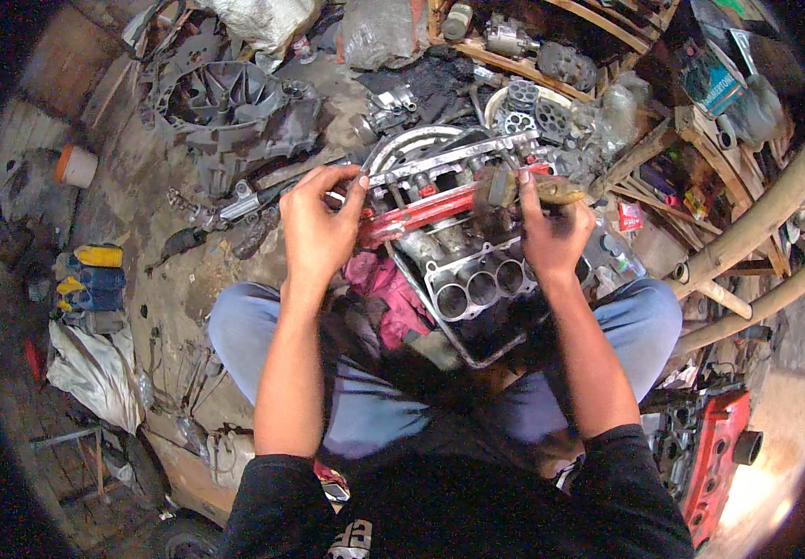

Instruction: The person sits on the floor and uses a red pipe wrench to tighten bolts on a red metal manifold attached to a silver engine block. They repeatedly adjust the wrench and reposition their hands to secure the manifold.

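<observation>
My left hand [320,216] is closed on the left end of a long red and silver engine part [430,210], thumb and fingers pinching its edge. In my right hand [556,228] is a brush with a wooden handle [566,194]. Its dark bristle head [496,189] is slightly blurred and lies over the right half of the red part. Just below, between my knees, rests an engine block [482,289] with several round bores facing up. Pink cloth [388,298] is bunched to the left of the block.
A large grey housing [225,102] lies at the far left, with plastic sacks [379,33] behind. Bamboo poles [747,228] and a wooden rack stand on the right. Near my right elbow is a red engine cover [715,456]. Yellow and blue bottles [95,270] sit at left.
</observation>
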Demonstrator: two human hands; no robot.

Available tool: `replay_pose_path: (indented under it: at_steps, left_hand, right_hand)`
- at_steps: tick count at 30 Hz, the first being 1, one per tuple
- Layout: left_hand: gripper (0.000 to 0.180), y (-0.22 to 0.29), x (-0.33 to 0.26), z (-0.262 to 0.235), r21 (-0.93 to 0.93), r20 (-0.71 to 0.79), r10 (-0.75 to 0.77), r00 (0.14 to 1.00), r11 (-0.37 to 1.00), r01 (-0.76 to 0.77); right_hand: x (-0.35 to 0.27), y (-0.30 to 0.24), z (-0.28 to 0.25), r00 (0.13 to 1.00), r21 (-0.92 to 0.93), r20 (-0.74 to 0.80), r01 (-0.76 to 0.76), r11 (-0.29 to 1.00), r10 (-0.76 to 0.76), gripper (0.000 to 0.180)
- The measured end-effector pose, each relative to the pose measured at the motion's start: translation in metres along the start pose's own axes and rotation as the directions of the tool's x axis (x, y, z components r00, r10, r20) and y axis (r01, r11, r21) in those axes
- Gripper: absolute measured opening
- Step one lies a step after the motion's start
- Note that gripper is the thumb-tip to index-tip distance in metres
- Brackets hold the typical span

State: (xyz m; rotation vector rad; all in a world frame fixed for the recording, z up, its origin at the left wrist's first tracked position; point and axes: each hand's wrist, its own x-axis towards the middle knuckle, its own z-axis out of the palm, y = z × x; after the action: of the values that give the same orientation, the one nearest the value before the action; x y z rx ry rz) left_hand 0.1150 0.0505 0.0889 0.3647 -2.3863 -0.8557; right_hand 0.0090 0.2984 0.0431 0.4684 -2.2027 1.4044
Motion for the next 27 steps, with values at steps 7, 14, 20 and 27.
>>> replay_pose_path:
  at_steps: [7,14,20,27]
  left_hand:
    - [0.017,-0.006,0.001,-0.009,-0.022,0.005,-0.090,0.996,0.996,0.090]
    - [0.014,-0.013,0.003,-0.008,-0.026,-0.034,-0.026,0.999,0.999,0.025]
    - [0.014,-0.006,0.004,-0.006,-0.017,-0.025,-0.019,1.000,1.000,0.018]
    - [0.015,-0.006,0.004,0.003,-0.029,-0.009,-0.015,1.000,0.999,0.015]
  right_hand:
    - [0.012,-0.007,0.004,0.968,0.119,0.239,0.052,0.992,-0.079,0.017]
    - [0.007,0.014,0.022,0.805,0.043,0.568,0.177,0.983,-0.170,0.026]
    - [0.008,0.023,0.030,0.812,0.090,0.561,0.134,0.987,-0.162,0.029]
    - [0.021,0.026,0.035,0.741,0.045,0.656,0.154,0.987,-0.146,0.035]
